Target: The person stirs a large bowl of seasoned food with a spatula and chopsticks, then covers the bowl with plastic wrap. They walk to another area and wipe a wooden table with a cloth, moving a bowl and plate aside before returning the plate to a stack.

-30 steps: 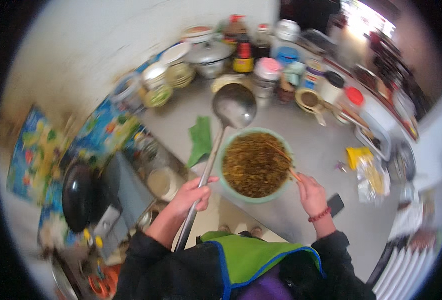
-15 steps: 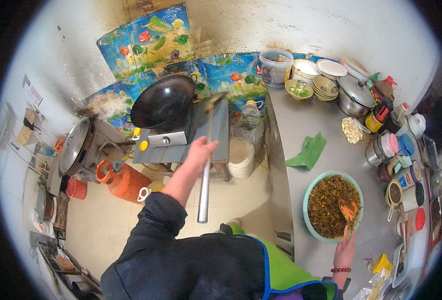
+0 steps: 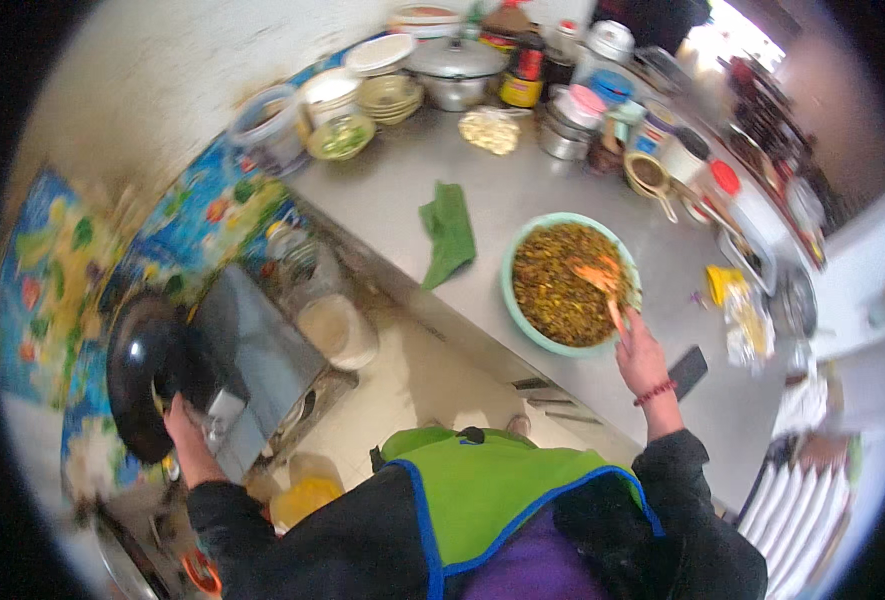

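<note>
Steel counter (image 3: 382, 190); right hand (image 3: 642, 360) grips spatula (image 3: 600, 278) slanting up-left into bowl (image 3: 564, 347); lower left, left hand (image 3: 184, 428) at wok (image 3: 140, 375), grip unclear.

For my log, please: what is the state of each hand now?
Left hand: by the wok; open or closed cannot be told.
Right hand: closed, holding the spatula.

I look down on a broad grey metal counter (image 3: 367, 205), its left edge slanting over a pale cream floor (image 3: 420, 362). Behind its far left corner I see a smudged off-white wall (image 3: 177, 95), blue flower-patterned panels (image 3: 54, 270) covering the lower part. Past the far right corner, I get harsh white light (image 3: 734, 42).
</note>
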Motion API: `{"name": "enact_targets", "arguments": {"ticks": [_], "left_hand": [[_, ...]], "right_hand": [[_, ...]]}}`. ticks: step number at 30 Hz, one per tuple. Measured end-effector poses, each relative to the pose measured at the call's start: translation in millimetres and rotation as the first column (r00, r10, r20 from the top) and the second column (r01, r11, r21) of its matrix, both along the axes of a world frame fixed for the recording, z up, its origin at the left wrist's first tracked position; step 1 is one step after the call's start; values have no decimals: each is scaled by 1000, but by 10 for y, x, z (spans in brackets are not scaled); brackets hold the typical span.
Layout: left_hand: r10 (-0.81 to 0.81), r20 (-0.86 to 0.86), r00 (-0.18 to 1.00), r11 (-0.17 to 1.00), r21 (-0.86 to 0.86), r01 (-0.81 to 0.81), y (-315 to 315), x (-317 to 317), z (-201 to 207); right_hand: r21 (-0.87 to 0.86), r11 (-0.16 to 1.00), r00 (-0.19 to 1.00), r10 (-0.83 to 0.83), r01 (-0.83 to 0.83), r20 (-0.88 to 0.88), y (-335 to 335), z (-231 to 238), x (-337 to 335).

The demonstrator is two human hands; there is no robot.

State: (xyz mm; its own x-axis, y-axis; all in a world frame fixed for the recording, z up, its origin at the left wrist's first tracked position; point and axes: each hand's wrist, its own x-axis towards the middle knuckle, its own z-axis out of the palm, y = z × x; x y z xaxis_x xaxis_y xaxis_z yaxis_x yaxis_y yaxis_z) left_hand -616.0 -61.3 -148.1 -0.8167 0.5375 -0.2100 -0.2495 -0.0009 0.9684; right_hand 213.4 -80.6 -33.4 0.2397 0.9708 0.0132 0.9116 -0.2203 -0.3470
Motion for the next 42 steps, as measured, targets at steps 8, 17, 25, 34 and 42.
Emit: {"name": "enact_targets", "arguments": {"ticks": [8, 17, 25, 34, 42], "left_hand": [[29, 118, 993, 999, -21, -26, 281, -388, -437], [72, -919, 388, 950, -55, -306, 513, 498, 679], [-581, -692, 429, 634, -54, 771, 503, 3837, 1366], [-760, 631, -156, 14, 255, 967, 196, 6273, 971], [-775, 615, 144, 130, -68, 989, 223, 6481, 982]], "right_hand": [[89, 996, 999, -21, 16, 49, -66, 28, -278], [128, 989, 997, -75, 77, -19, -140, 93, -270], [131, 991, 900, 22, 40, -435, -99, -7, -120], [269, 913, 672, 407, -306, -618, -250, 104, 564], [247, 962, 903, 5, 112, -429, -705, -5, 2871]]}}
